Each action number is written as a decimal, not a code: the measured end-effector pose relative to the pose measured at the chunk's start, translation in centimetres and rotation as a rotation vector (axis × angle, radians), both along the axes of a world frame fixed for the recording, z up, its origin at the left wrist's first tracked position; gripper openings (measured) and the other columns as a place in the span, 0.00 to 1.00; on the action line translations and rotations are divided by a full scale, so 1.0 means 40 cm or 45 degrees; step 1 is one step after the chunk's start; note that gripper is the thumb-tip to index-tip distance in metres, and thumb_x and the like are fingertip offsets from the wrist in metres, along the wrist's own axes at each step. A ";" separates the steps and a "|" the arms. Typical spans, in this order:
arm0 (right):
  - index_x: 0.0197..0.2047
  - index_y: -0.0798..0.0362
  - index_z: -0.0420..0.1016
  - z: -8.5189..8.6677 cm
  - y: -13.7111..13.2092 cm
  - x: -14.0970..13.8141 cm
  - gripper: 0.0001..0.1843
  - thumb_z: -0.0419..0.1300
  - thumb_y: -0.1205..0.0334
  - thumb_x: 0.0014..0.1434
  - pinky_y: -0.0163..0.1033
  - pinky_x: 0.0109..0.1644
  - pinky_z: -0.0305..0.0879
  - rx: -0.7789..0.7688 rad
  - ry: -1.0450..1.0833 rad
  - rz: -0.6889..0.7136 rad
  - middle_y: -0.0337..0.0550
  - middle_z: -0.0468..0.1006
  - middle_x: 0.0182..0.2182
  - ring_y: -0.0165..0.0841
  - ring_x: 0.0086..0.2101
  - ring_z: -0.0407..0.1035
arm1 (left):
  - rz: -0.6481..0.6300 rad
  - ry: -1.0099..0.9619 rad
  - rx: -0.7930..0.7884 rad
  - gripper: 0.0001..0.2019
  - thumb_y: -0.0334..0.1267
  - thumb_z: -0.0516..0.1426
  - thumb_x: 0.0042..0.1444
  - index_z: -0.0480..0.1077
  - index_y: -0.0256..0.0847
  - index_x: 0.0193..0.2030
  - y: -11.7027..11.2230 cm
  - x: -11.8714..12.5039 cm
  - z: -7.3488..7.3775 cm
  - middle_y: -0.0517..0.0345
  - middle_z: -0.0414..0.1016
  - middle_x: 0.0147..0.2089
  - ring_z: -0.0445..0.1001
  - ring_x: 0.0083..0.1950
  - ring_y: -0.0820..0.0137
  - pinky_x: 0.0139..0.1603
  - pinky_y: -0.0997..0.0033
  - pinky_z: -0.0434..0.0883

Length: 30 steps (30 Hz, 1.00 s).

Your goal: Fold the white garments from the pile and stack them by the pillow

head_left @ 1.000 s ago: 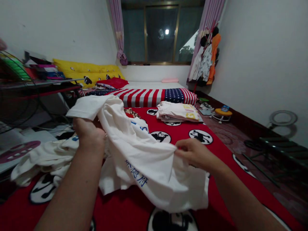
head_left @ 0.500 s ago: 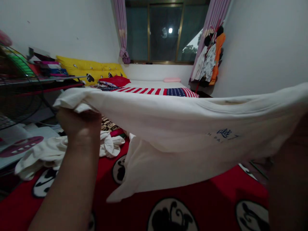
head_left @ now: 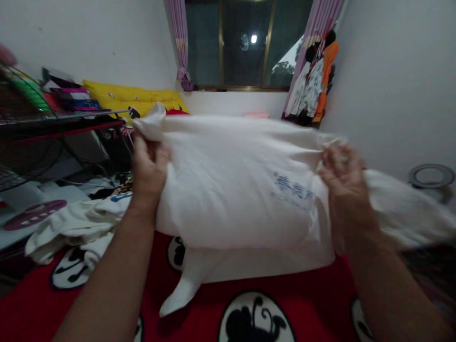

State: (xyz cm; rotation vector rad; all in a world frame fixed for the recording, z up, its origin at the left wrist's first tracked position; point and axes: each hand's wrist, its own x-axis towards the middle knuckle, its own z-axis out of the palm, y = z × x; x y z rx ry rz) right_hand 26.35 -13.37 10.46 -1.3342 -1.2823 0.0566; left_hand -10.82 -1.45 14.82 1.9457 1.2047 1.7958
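Note:
A white T-shirt [head_left: 231,190] with blue printed characters hangs stretched between my two hands, its lower part drooping over a red cloth. My left hand [head_left: 149,164] is closed on the shirt's upper left edge, with a bit of fabric bunched above the fingers. My right hand [head_left: 344,175], slightly blurred, pinches the fabric right of the print. Beyond that hand, more white cloth trails out to the right. One corner of the shirt dangles low at the left and appears to touch the red cloth [head_left: 199,327].
Crumpled white clothes [head_left: 71,223] lie at the left, beside a wire shelf [head_left: 71,116] with stacked items. A yellow cushion [head_left: 117,97] is behind. Clothes hang [head_left: 311,85] by the window, and a round grey-rimmed object [head_left: 432,175] stands at the right.
My right hand has come inward from the right edge and now grips nearer the print. My left hand has shifted right and slightly up. The shirt is less widely stretched and bunched.

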 end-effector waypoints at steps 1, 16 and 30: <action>0.61 0.49 0.65 -0.003 0.006 -0.012 0.24 0.58 0.58 0.61 0.46 0.57 0.64 -0.045 0.026 0.001 0.51 0.65 0.61 0.40 0.58 0.64 | 0.057 0.046 -0.087 0.45 0.45 0.63 0.49 0.46 0.38 0.70 0.009 0.022 -0.025 0.43 0.52 0.71 0.53 0.70 0.51 0.69 0.50 0.55; 0.50 0.52 0.71 -0.218 -0.117 -0.490 0.17 0.62 0.63 0.57 0.45 0.53 0.63 -0.427 -0.916 0.926 0.52 0.67 0.58 0.42 0.53 0.64 | 0.100 0.163 -0.036 0.19 0.40 0.64 0.48 0.75 0.45 0.49 -0.061 0.044 0.010 0.50 0.52 0.71 0.58 0.68 0.47 0.59 0.52 0.71; 0.38 0.45 0.77 0.109 -0.140 -0.193 0.19 0.56 0.41 0.58 0.38 0.29 0.67 -0.411 0.269 0.712 0.44 0.79 0.32 0.36 0.27 0.72 | -0.482 -0.175 0.340 0.07 0.34 0.61 0.58 0.77 0.44 0.43 -0.217 0.077 0.101 0.59 0.78 0.49 0.76 0.53 0.65 0.57 0.58 0.74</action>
